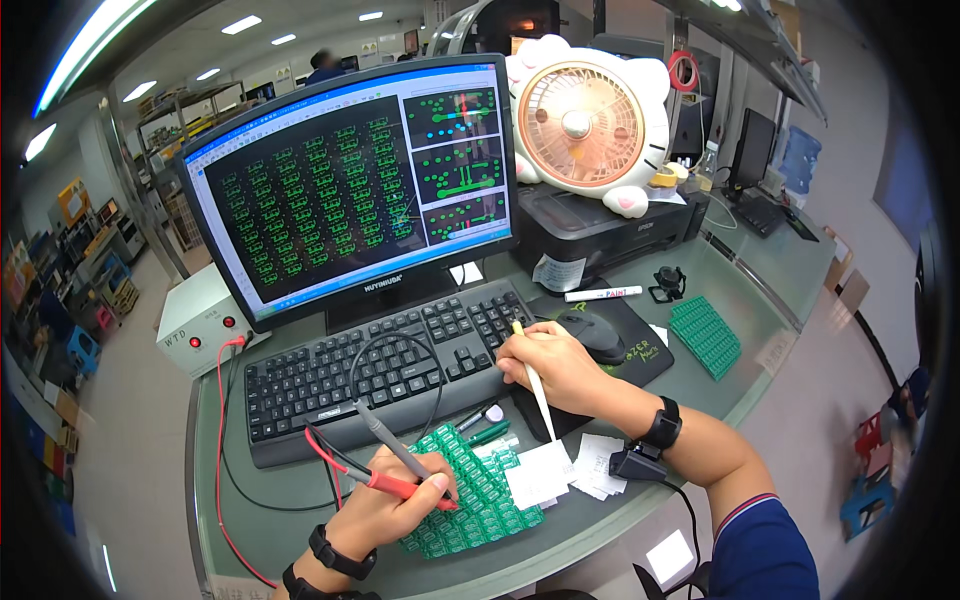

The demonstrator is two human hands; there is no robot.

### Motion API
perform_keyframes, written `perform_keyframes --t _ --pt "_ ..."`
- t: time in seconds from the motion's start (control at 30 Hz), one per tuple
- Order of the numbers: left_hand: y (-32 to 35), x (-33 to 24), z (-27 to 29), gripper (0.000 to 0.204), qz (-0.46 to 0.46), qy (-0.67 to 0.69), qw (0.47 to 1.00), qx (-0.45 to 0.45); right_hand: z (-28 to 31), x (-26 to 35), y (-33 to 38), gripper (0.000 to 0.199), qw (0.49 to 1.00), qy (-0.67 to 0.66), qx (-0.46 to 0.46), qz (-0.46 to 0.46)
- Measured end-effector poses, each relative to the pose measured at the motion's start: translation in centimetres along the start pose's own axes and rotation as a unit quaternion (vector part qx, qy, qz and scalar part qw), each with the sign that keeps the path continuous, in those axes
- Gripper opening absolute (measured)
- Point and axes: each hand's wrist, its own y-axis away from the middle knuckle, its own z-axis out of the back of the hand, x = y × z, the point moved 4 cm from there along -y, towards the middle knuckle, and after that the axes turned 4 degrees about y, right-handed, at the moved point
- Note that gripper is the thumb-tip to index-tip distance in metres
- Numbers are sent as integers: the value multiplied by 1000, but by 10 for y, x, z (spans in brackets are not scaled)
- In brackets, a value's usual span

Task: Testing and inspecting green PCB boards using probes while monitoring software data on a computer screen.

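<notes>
My left hand (385,510) is closed around two test probes, a red probe (392,486) and a grey probe (388,437). Their tips point down at a green circuit board panel (490,515) made of many small repeated boards. My right hand (560,368) grips a slim cream-coloured pen-like stick (537,388). Its lower end reaches the edge of a white paper slip (538,476), which overlaps the panel's right side. More paper slips (598,465) lie to the right. Exactly where the probe tips touch is too small to tell.
A black keyboard (390,370) lies behind the panel, with a monitor (350,190) above it. A mouse (590,335), a marker (603,294) and a second green panel (705,335) sit right. Probe cables run from a white box (205,325). A fan (590,120) tops a black printer (610,235).
</notes>
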Motion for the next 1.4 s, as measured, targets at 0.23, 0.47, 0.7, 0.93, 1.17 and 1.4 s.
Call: perform_keyframes --t 0.23,0.47,0.7,0.93,1.17,1.4 --pt "1 1 -1 38 -16 -16 1000 -9 9 22 -5 16 999 8 -26 40" --pt "-1 0 0 35 -62 -51 996 -27 3 82 -24 32 946 -276 171 15" --pt "2 -1 -6 25 -20 57 995 -73 -16 102 -35 34 919 -351 180 24" --pt "-2 1 -1 44 -48 -21 997 -50 17 51 12 32 906 -347 177 -167" --pt "-6 6 -3 46 -27 -7 998 -59 1 43 45 24 826 -475 210 -220" --pt "-9 9 -2 32 2 -4 999 -45 0 42 49 26 892 -385 190 -141"
